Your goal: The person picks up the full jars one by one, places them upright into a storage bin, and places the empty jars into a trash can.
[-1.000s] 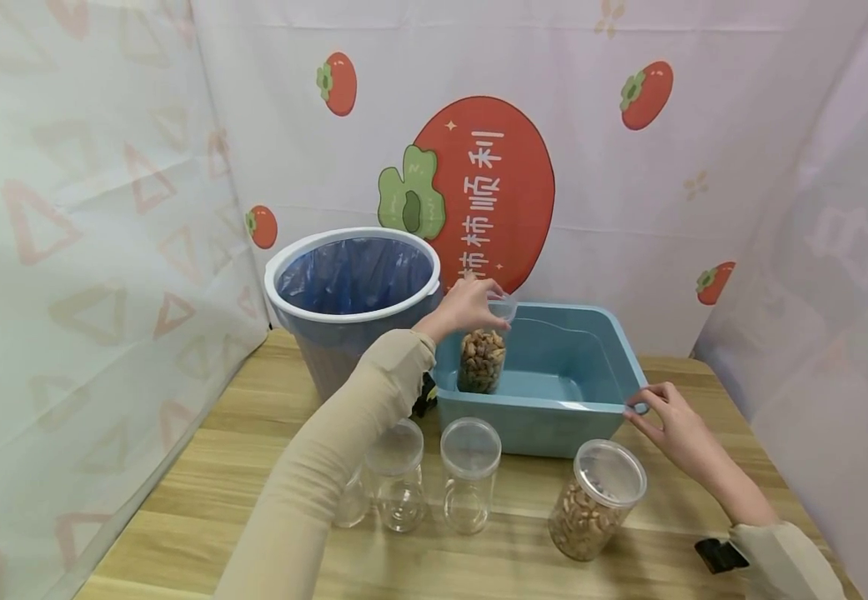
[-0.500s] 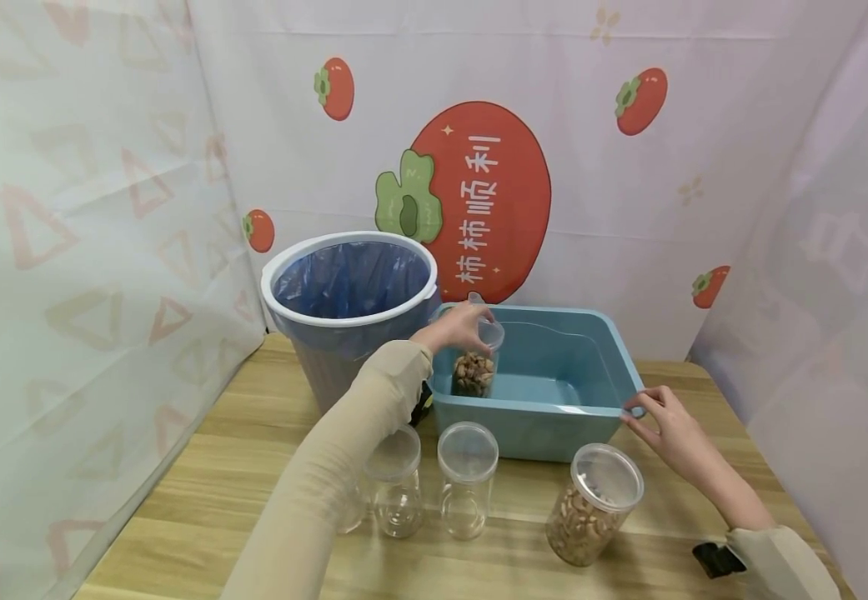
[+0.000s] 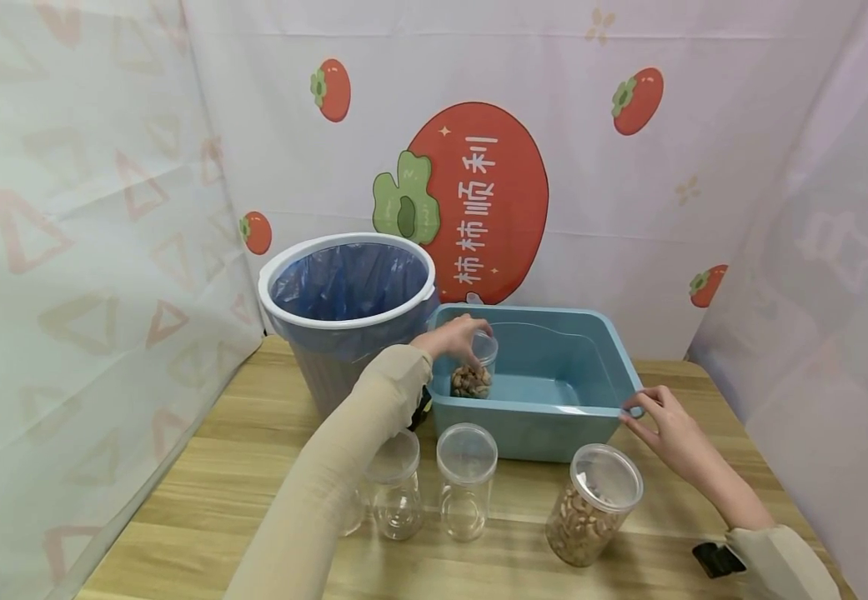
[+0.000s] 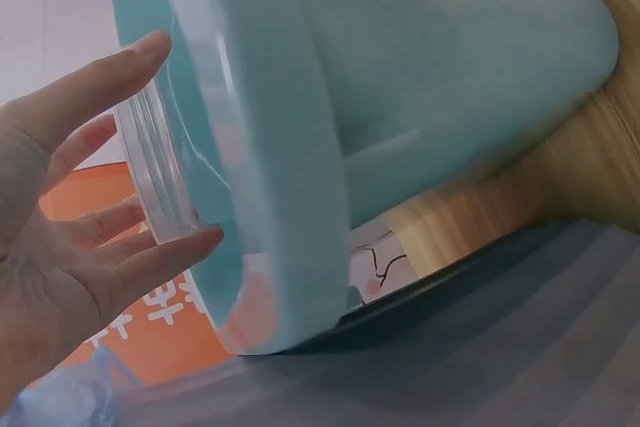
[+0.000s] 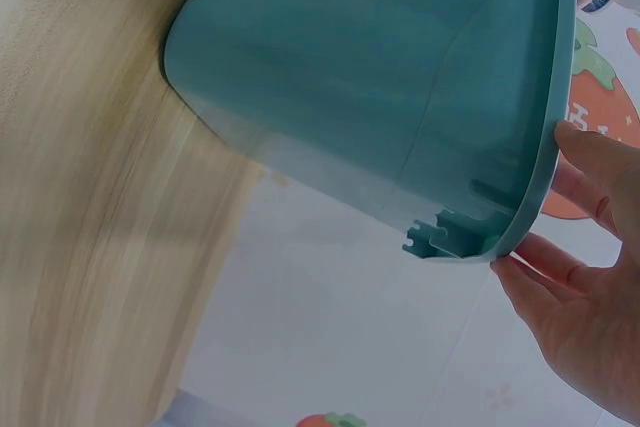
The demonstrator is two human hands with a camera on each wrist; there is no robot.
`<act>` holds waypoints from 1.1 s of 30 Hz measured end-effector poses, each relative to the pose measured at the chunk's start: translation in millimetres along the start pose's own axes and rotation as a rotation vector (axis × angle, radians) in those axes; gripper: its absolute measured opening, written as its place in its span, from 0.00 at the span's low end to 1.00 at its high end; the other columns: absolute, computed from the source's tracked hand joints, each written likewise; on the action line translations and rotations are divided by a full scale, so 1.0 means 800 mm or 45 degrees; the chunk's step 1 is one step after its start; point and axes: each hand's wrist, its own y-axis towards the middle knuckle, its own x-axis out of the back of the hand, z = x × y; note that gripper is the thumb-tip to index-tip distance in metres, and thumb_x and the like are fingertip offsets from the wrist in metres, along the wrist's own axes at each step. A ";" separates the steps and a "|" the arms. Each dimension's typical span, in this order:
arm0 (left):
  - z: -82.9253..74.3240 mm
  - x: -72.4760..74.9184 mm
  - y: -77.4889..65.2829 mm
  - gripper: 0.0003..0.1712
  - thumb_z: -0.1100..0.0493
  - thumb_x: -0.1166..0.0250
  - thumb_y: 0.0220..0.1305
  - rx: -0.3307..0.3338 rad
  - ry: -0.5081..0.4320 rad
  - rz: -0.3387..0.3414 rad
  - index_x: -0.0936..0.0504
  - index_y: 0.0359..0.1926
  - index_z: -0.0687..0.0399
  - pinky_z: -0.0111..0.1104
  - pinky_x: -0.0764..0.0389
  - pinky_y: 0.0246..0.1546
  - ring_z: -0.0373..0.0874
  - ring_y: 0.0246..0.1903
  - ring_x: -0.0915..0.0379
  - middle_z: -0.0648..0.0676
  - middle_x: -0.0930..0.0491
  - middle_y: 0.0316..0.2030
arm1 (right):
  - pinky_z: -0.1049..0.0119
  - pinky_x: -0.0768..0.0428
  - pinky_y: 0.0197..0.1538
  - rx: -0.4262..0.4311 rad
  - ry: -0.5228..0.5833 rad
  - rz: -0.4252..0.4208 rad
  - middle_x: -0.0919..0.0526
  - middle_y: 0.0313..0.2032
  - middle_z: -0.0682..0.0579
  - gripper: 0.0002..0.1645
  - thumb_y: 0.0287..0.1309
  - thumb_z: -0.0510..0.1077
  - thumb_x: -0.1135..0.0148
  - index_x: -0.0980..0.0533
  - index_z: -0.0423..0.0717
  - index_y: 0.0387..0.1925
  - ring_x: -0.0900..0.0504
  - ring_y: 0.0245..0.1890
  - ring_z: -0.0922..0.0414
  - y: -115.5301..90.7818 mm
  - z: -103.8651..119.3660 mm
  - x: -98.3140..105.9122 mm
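My left hand (image 3: 454, 337) grips a clear jar (image 3: 471, 383) by its lid, thumb on one side and fingers on the other. Brown nut-like pieces fill its lower part. The jar is upright inside the left end of a blue plastic bin (image 3: 531, 435), its base hidden by the front wall. In the left wrist view, the ridged clear lid (image 4: 160, 162) sits between thumb and fingers beside the bin's rim. My right hand (image 3: 672, 432) pinches the bin's front right corner; in the right wrist view the thumb (image 5: 590, 152) lies on the rim (image 5: 545, 162).
Left of the bin stands a trash can (image 3: 313, 358) with a blue liner. Lidded clear jars, one (image 3: 465, 500) beside another (image 3: 396, 504), stand in front, a third (image 3: 353, 512) partly behind the left sleeve. A lidded jar of light-brown pieces (image 3: 582, 527) stands front right.
My left hand has lowered the jar further down into the left end of the bin. The right hand keeps its hold on the corner.
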 end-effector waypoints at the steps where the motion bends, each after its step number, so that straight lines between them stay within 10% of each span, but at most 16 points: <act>1: 0.000 0.000 0.001 0.34 0.59 0.30 0.46 0.002 -0.004 0.008 0.32 0.56 0.51 0.36 0.29 0.43 0.46 0.44 0.37 0.57 0.35 0.47 | 0.60 0.30 0.25 -0.002 0.001 0.002 0.31 0.33 0.44 0.14 0.38 0.31 0.33 0.27 0.43 0.29 0.28 0.28 0.52 0.000 0.000 0.000; 18: -0.003 0.014 -0.013 0.30 0.57 0.39 0.56 -0.041 -0.033 0.080 0.35 0.60 0.53 0.36 0.32 0.49 0.46 0.52 0.36 0.55 0.33 0.56 | 0.58 0.30 0.25 -0.028 0.017 0.020 0.31 0.33 0.44 0.13 0.38 0.31 0.33 0.26 0.43 0.29 0.28 0.28 0.50 0.001 0.004 0.002; 33: -0.031 0.029 -0.055 0.25 0.52 0.43 0.60 -0.262 -0.144 0.039 0.32 0.58 0.54 0.36 0.32 0.51 0.47 0.55 0.35 0.55 0.30 0.54 | 0.60 0.30 0.25 -0.003 0.010 0.013 0.31 0.33 0.43 0.13 0.39 0.30 0.34 0.27 0.42 0.29 0.27 0.28 0.50 0.001 0.002 0.000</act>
